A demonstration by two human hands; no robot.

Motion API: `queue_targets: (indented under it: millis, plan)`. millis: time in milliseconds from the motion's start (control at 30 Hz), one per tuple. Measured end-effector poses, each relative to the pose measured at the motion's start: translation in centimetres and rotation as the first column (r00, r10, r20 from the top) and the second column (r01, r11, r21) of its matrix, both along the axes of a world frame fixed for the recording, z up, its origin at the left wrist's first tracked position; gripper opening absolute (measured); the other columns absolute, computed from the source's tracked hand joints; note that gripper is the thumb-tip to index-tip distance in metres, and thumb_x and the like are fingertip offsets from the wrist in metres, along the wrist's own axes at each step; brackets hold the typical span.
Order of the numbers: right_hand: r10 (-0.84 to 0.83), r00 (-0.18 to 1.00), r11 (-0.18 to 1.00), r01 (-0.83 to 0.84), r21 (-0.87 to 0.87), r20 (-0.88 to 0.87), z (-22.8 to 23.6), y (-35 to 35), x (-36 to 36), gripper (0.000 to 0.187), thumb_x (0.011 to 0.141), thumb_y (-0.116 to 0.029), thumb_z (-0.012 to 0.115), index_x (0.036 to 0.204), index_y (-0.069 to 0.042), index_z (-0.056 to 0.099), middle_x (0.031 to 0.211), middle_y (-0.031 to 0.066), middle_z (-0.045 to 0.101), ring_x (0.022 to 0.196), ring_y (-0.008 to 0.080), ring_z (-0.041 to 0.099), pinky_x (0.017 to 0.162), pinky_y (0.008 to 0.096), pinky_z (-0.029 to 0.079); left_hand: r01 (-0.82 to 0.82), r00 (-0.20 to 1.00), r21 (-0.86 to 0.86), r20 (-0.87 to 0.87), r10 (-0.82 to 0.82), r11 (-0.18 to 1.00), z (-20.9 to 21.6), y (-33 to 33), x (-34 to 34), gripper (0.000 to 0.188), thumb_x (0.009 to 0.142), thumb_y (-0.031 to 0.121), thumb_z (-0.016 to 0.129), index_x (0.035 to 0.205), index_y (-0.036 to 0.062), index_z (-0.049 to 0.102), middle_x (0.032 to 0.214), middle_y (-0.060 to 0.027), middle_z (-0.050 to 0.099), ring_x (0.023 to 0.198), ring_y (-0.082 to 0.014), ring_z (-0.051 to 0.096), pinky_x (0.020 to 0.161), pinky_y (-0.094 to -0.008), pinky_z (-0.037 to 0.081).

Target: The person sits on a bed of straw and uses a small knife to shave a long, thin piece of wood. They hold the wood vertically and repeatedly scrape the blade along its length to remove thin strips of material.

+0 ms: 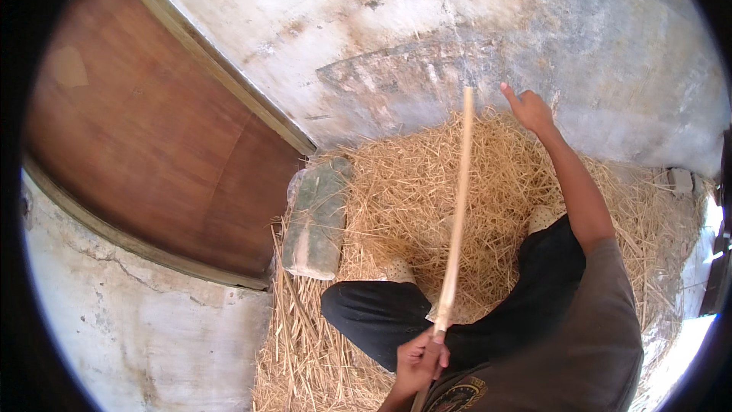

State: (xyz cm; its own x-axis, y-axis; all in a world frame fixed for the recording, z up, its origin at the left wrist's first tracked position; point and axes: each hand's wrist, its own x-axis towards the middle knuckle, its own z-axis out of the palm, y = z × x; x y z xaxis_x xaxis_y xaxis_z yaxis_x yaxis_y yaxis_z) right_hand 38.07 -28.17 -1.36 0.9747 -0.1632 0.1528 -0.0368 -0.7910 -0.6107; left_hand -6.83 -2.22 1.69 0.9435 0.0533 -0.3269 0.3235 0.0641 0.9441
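My left hand (419,360) is closed around the lower end of a long pale wooden stick (457,214), near the bottom middle of the view. The stick runs up and away over a pile of dry straw (412,183) toward the wall. My right hand (529,110) is stretched out far ahead at the straw's far edge, close to the wall, with one finger raised and nothing in it. It is just right of the stick's tip. My knees in black trousers (374,313) are bent over the straw.
A grey-green filled plastic sack (316,217) lies at the straw's left edge beside a brown wooden door (145,130). A stained plastered wall (473,23) stands behind the straw. My pale shoes (397,269) rest on the straw. Bright light enters at the right rim.
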Motion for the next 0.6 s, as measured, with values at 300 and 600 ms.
queue_targets:
  millis: [300,600]
  plan:
    - [0.858,0.509,0.51,-0.823,-0.251,0.075,3.0,10.8,-19.0,0.081,0.075,-0.084,0.04,0.048,-0.009,0.052,0.042,0.0074,0.043,0.039,0.0246,0.047,0.04,0.0392,0.036,-0.115,0.98,-0.128,0.145,0.134,0.985,-0.4,1.4,4.3,0.036,0.102,0.024,0.042,0.121,-0.0024,0.056,0.054,-0.0035,0.052,0.037,-0.0051,0.039,0.036,-0.0189,0.03]
    - [0.798,0.586,0.6,-0.749,-0.282,0.139,2.4,11.9,-19.5,0.08,0.069,-0.084,0.05,0.046,-0.007,0.051,0.04,0.0089,0.046,0.037,0.0281,0.05,0.036,0.0386,0.036,-0.15,0.988,0.123,0.059,0.144,0.981,1.6,0.2,3.1,0.033,0.102,0.018,0.043,0.125,-0.0026,0.054,0.056,-0.0045,0.054,0.039,-0.0041,0.041,0.038,-0.0183,0.032]
